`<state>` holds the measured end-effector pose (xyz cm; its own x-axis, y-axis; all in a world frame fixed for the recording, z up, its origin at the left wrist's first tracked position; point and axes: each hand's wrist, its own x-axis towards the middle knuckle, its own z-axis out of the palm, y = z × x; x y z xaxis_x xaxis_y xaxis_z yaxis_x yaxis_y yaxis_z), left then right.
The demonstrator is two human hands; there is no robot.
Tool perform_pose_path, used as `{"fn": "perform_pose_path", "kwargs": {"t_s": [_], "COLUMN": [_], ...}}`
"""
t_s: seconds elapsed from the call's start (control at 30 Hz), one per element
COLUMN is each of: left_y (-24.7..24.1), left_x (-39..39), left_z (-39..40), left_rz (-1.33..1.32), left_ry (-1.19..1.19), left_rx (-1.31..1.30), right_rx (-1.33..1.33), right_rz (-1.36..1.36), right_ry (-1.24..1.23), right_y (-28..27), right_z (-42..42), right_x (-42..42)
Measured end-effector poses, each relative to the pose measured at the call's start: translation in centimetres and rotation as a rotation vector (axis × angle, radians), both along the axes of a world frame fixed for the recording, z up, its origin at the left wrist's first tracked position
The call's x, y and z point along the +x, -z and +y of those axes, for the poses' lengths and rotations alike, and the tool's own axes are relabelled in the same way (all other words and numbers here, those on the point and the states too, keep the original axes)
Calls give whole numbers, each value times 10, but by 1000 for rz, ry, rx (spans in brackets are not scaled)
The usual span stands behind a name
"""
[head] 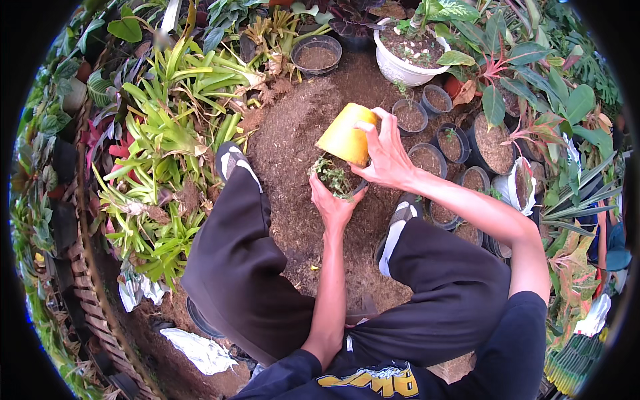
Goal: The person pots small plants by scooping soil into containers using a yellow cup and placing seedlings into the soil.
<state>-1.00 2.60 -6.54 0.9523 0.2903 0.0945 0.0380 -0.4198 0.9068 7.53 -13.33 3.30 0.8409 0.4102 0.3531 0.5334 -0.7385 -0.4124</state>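
My right hand (387,150) grips a yellow plastic pot (349,131) by its side. The pot is tipped over, its base up and its mouth downward, so its inside is hidden. Just below it, my left hand (334,202) cups a small dark pot (360,187) with the fingers around its side. Thin green sprigs of a small plant (336,179) spill over that pot's near side, by my left thumb and fingers. The yellow pot's rim overlaps the dark pot in view; whether they touch I cannot tell. Both hands are above loose brown soil (300,130) between my feet.
Several small black pots of soil (425,159) crowd the right side. A white planter (407,70) stands at the back, beside a black soil-filled pot (316,54). Leafy bromeliad-like plants (165,135) line the left. White plastic (197,350) lies at lower left.
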Motion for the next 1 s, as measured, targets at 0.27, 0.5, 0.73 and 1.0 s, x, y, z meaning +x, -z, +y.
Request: {"fn": "perform_pose_path", "kwargs": {"t_s": [0.27,0.5,0.73,1.0], "left_y": [-1,-11,-4,4], "left_x": [2,4,1,2], "left_z": [-3,-9,-18,-23], "left_rz": [-55,-47,-76,-202], "left_ry": [-26,-136,-249,-222], "left_rx": [-96,-307,-280,-107], "right_rx": [74,149,159,143], "right_rz": [-3,-55,-58,-76], "right_ry": [76,-3,-15,-15], "right_y": [-6,-12,-12,-9], "right_z": [-4,-7,-7,-14], "right_x": [11,7,9,9]}}
